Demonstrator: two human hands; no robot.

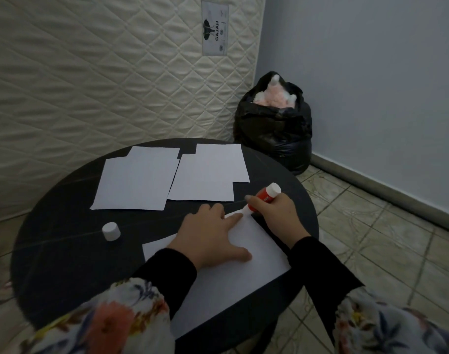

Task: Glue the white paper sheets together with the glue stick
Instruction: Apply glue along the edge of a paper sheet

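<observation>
She has the left hand [213, 236] spread flat, palm down, fingers splayed wide, pinning a white paper sheet [246, 264] to the round black table [65, 251]; it grips nothing, only presses. The sheet lies askew under that hand, one corner pointing away from her, just beyond her left fingertips. The right hand [271, 213] is closed around a red glue stick [265, 195], fingers wrapped about the barrel, the stick tilted so its white end [273, 188] points up and away from her while the lower white tip meets the far corner of the sheet, right beside the left forefinger. Both wrists come out of black cuffs under flowered sleeves [121, 315].

Left of the left hand, a little apart from it on the bare tabletop, stands the white cap [111, 231], upright and alone. Beyond both hands, farther across the table, lie more white sheets in two overlapping pairs: one pair [136, 180] ahead of the left hand, the other pair [210, 175] ahead of the gap between the hands, its near edge close to the right hand's knuckles.

Past the table, ahead of the right hand, a black plastic bag [271, 129] sits on the tiled floor in the corner with something pink and fluffy showing at its mouth, beside a quilted mattress [103, 72] stood on edge against the wall
</observation>
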